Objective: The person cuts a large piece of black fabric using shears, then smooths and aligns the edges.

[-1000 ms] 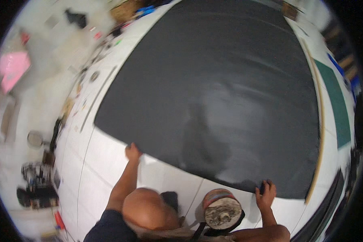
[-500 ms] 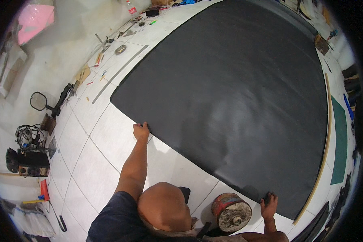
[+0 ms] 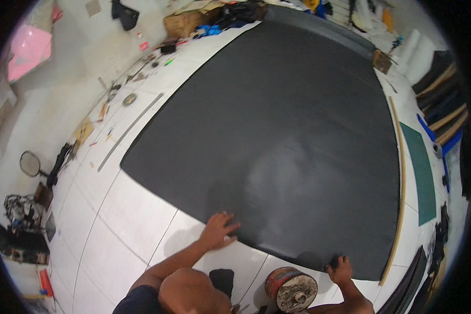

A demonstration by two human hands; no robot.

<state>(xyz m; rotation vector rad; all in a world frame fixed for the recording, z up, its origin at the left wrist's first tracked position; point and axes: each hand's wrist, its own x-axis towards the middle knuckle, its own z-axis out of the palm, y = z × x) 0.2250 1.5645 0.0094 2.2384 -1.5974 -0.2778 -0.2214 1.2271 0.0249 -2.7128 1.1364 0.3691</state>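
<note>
A large sheet of black, leather-like material (image 3: pixel 277 120) lies spread flat on the white tiled floor. My left hand (image 3: pixel 218 232) is over the sheet's near edge, its fingers spread and nothing held. Farther right, my right hand (image 3: pixel 341 269) rests on the same edge close to the near right corner. Its thumb and fingers are apart, with a dark patch of shadow or sheet between them. Between my arms, just off the edge, stands a worn red round can (image 3: pixel 292 289) with a dirty top.
A thin wooden strip (image 3: pixel 401 193) runs along the sheet's right side, beside a green mat (image 3: pixel 419 175). At left lie a metal ruler (image 3: pixel 131 132), a tape roll (image 3: pixel 130 99) and a mirror (image 3: pixel 30 164). A wooden block (image 3: pixel 381 61) sits at the far right corner.
My left hand has let go of the sheet's edge and moved right along it, fingers now spread. My right hand stays near the right corner. The view has shifted, showing more of the far end.
</note>
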